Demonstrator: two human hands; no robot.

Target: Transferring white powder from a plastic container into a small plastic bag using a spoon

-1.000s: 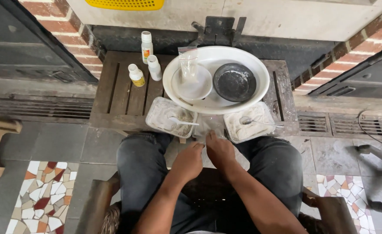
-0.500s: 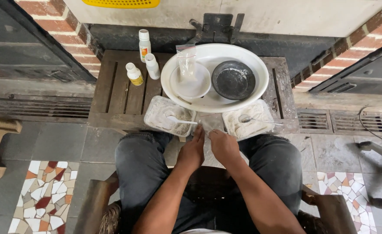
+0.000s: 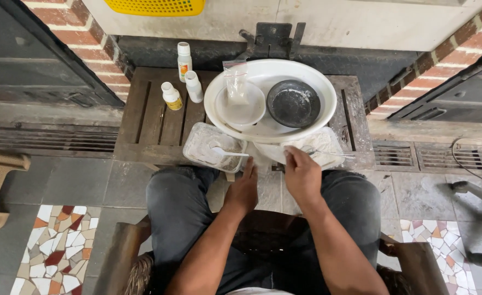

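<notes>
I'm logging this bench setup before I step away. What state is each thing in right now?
left hand: fingers on a clear plastic piece at the table edge
right hand: fingers at the right tray's rim
left tray: open, white powder and a spoon inside
right tray: open, powder inside
three bottles: upright, capped
white basin: holds two bowls
black bowl: upright, dusty
small bag: standing in the white bowl

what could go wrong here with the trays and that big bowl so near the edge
The right hand works at the right tray, which hangs over the bench edge with a spoon sticking out; a nudge may tip powder onto the lap. The left tray overhangs too. The big bowl, stacked with dishes, could slide.
</notes>
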